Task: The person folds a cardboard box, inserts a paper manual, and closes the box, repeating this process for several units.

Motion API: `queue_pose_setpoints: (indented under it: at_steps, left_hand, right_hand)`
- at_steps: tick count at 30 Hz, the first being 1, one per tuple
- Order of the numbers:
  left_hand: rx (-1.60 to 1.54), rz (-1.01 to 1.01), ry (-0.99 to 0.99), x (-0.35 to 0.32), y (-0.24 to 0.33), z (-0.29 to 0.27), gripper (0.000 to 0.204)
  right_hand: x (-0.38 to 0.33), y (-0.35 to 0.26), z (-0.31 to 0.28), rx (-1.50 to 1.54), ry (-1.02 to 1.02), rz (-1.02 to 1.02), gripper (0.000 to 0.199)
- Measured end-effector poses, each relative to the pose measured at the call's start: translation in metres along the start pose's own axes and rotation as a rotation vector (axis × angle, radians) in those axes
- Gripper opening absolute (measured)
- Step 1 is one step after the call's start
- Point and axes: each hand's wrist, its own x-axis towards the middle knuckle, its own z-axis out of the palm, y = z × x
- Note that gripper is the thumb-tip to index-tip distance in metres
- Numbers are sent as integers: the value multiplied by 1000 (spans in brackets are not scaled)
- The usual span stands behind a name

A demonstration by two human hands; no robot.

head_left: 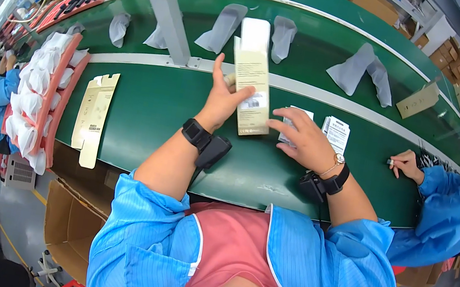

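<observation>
A tall, narrow beige carton (256,65) with printed sides stands tilted in front of me, its pale top end pointing away. My left hand (224,99) is closed round its left side, the thumb across the printed face. My right hand (307,143) is beside the carton's lower right edge with its fingers spread; whether a fingertip touches the carton I cannot tell. Just beyond that hand lie two small stacks of printed white leaflets (336,133), one partly covered by the fingers. Both my wrists carry black strapped-on devices.
A flattened beige carton (92,116) lies at the left, beside stacked pink trays (55,106) of white-wrapped items. Bagged items (221,28) lie on the green belt (305,64) behind a metal rail. A grey post (165,3) rises ahead. A co-worker's hand (407,165) is at the right.
</observation>
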Motion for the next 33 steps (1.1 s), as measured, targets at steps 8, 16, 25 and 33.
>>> queue_pose_setpoints:
  at_steps: [8,16,25,33]
  left_hand:
    - [116,140,-27,3,-2,-4,83]
    - [155,136,-19,3,-4,-7,79]
    - [168,140,-8,4,-4,-6,78]
    - [171,142,-27,5,-4,-8,80]
  right_hand:
    - [-39,26,-14,86,-192,293,50]
    - [-44,42,-11,188,-204,271,23]
    - [-33,27,-9,-32,32,257,16]
    - [-17,22,-32,-22,521,258,19]
